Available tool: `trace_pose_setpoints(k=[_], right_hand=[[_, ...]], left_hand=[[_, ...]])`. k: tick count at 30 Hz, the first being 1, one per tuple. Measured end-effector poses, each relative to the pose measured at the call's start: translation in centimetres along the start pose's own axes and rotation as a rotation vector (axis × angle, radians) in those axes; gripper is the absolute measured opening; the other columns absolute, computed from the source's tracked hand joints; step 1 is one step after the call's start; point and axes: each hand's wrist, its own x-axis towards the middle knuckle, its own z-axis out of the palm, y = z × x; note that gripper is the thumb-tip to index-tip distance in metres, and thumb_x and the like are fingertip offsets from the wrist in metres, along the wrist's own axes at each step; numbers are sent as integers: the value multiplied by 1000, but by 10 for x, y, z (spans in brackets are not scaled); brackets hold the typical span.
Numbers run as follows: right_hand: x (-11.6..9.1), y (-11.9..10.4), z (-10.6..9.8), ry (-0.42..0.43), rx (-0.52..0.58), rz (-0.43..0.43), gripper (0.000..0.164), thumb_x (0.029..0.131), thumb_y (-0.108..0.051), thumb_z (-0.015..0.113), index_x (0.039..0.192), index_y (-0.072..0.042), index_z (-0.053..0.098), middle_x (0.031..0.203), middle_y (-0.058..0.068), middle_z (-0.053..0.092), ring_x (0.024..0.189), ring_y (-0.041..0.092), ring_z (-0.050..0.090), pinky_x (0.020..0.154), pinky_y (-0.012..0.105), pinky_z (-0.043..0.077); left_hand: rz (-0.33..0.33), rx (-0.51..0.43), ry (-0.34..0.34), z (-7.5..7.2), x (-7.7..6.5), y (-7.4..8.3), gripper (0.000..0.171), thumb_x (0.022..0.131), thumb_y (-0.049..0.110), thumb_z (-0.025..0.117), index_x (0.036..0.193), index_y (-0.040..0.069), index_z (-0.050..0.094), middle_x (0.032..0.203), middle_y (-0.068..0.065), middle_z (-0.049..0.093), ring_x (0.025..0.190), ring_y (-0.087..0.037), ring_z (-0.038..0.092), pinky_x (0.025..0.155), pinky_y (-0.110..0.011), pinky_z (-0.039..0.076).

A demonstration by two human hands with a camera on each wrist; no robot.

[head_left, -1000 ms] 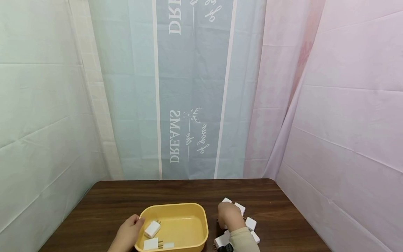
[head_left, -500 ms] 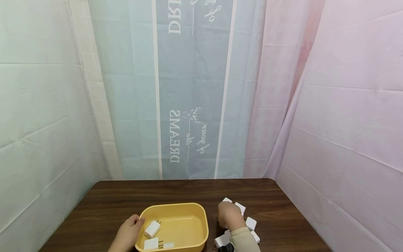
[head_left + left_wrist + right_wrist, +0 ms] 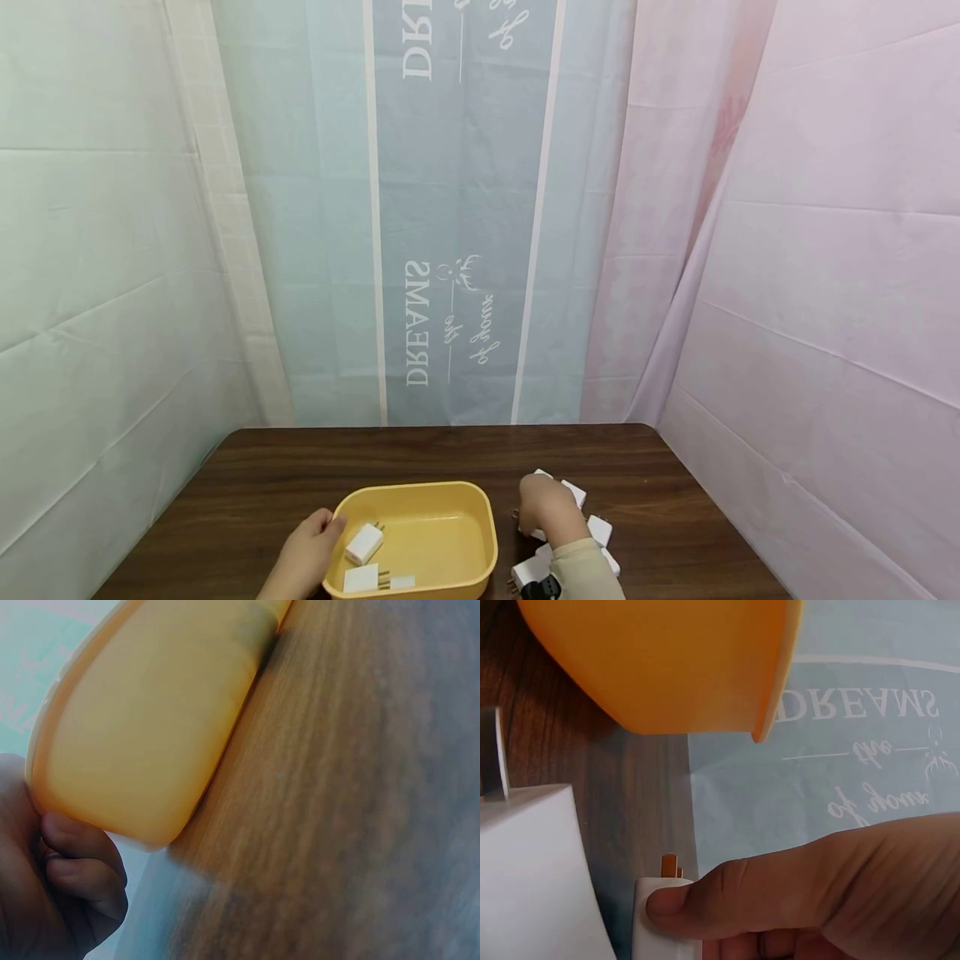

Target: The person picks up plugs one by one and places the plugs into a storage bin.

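My left hand point(image 3: 303, 550) grips the left rim of a yellow plastic basin point(image 3: 442, 542), thumb over the edge. In the left wrist view curled fingers point(image 3: 82, 877) lie against the basin's outer side. Inside the basin, toward the left and front, are white charger plugs point(image 3: 364, 544) with metal prongs. To the right of the basin, my right hand point(image 3: 551, 508) is among more white chargers. The right wrist view shows its thumb pressed on a white charger point(image 3: 656, 949), prongs pointing away from the hand; the other fingers are mostly hidden behind it.
Several loose chargers point(image 3: 600, 530) lie around the right hand on the dark wooden table point(image 3: 442, 454). One charger point(image 3: 532, 885) looms close to the right wrist camera. A black wrist device point(image 3: 542, 588) sits by the right sleeve. Cloth curtains point(image 3: 457, 208) enclose the table's back and sides.
The right hand has risen slightly, and a bit more of the charger under it shows. The left hand and basin stay in place.
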Motion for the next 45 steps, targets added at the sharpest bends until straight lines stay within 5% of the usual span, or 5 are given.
trace_pose_setpoints(k=[12,29,39,45], right_hand=[[0,-4,-4,55,75,-5,23,67,-2,84,70,-10,63,75,4,63,61,21,52,53,38,47],[-8,-13,-19,161,70,-117,18,73,-5,71,67,-13,57,70,1,57,58,19,43,54,37,42],[-16,-23,-32,241,16,-188,24,73,-5,71,64,-14,51,72,2,56,61,18,48,56,40,46],[-19,-31,-36,304,-30,-246,16,71,-7,77,73,-9,61,77,7,60,69,25,61,61,46,53]], left_hand=[[5,-5,5,1,-1,0,32,108,31,48,86,8,49,68,-3,45,59,-18,47,52,-30,40],[0,2,5,1,0,-1,33,108,33,48,87,7,50,71,-4,46,61,-18,48,53,-30,40],[1,-6,6,1,-1,0,34,109,34,48,88,7,51,71,-4,47,60,-18,49,52,-30,42],[-4,-10,-2,1,0,0,33,109,34,48,91,6,52,72,-4,48,60,-18,50,52,-30,43]])
